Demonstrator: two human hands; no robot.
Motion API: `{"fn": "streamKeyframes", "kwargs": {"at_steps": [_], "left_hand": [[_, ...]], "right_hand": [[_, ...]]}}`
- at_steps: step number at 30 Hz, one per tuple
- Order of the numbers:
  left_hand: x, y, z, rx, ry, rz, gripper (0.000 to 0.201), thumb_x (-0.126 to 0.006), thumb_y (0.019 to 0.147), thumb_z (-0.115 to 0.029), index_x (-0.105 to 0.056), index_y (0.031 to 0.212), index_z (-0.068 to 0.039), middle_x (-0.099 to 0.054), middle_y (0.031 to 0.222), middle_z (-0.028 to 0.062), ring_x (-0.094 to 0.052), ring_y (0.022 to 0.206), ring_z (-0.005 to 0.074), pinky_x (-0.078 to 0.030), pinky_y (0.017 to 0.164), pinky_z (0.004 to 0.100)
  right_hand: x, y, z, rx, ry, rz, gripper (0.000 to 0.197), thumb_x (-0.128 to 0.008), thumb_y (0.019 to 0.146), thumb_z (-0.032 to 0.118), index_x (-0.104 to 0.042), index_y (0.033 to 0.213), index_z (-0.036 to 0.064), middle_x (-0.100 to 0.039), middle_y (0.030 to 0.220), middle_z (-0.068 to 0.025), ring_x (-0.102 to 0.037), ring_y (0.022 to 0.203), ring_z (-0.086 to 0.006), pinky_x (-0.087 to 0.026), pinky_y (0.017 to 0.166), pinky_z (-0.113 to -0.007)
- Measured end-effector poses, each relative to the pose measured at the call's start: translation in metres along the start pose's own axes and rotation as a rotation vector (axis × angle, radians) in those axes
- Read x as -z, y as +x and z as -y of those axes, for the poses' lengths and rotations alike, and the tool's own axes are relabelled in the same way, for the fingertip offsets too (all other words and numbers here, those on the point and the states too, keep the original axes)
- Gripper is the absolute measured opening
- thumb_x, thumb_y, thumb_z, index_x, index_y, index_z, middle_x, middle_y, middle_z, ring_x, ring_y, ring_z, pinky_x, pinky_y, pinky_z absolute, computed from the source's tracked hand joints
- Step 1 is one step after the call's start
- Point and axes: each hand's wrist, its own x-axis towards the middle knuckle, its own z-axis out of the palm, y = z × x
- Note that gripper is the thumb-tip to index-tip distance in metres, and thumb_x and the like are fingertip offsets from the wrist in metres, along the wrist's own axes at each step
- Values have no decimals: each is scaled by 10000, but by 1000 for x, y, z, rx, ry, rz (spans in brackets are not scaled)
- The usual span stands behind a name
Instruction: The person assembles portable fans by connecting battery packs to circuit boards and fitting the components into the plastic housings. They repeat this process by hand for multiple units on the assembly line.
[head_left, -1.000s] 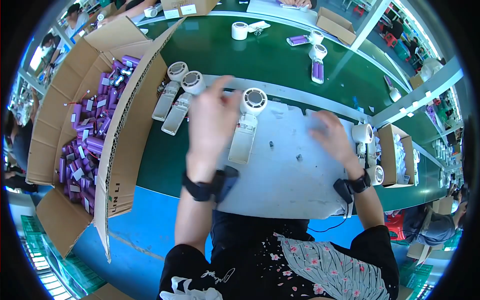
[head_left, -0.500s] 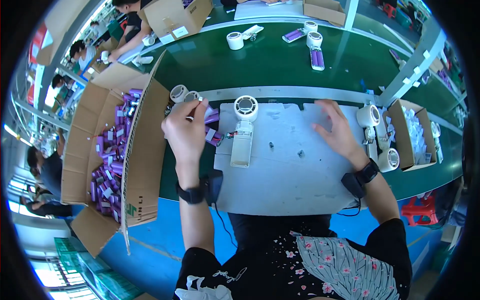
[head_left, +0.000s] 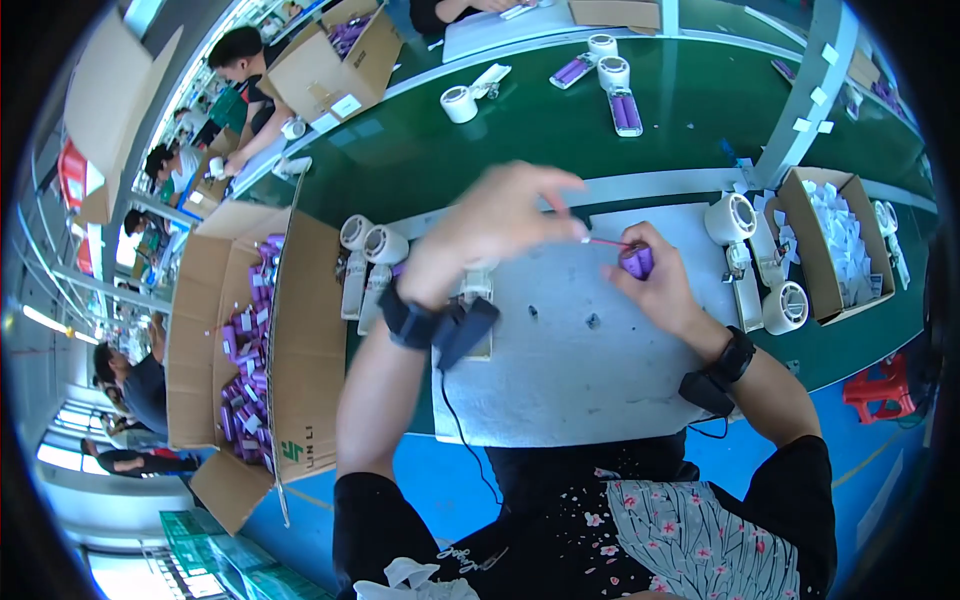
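Observation:
My right hand (head_left: 660,285) grips a purple battery pack (head_left: 637,262) above the right half of the grey work board (head_left: 590,390). A thin red wire (head_left: 606,241) stretches from the pack to a small white connector (head_left: 583,234) at my left hand's thumb tip. My left hand (head_left: 510,220) is blurred by motion and seems to hold that connector. Below my left wrist, a white handheld-fan housing (head_left: 480,345) lies on the board, mostly hidden by the hand and the black wrist device.
At left stands a cardboard box (head_left: 305,350) of purple battery packs, with white fans (head_left: 384,245) beside it. More white fans (head_left: 731,218) lie at right, near a box (head_left: 850,312) of white pieces. Across the green bench (head_left: 480,150) are opened fans (head_left: 614,72) and co-workers.
My left hand has moved right from beside the box, over the fan housing, carrying the connector. The battery pack is now in my right hand, which was open and empty.

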Motion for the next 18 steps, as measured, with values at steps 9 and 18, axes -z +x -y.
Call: {"fn": "streamKeyframes", "kwargs": {"at_steps": [9,18], "left_hand": [[126,113,117,606,600,-119,787,-776,710,-368,-454,1403,-178,-616,1212,147,-627,999,278,-539,794,380],[126,180,175,654,296,-169,746,-769,740,-290,-439,1403,-202,-620,1166,144,-632,966,215,-537,742,334]], "right_hand": [[-9,6,3,106,-47,71,262,-720,739,103,-516,888,35,-515,624,-103,-513,515,-217,-439,506,-334],[-9,11,6,201,-50,1,160,-664,754,82,-524,804,24,-500,625,-114,-533,556,-209,-442,537,-345]]}}
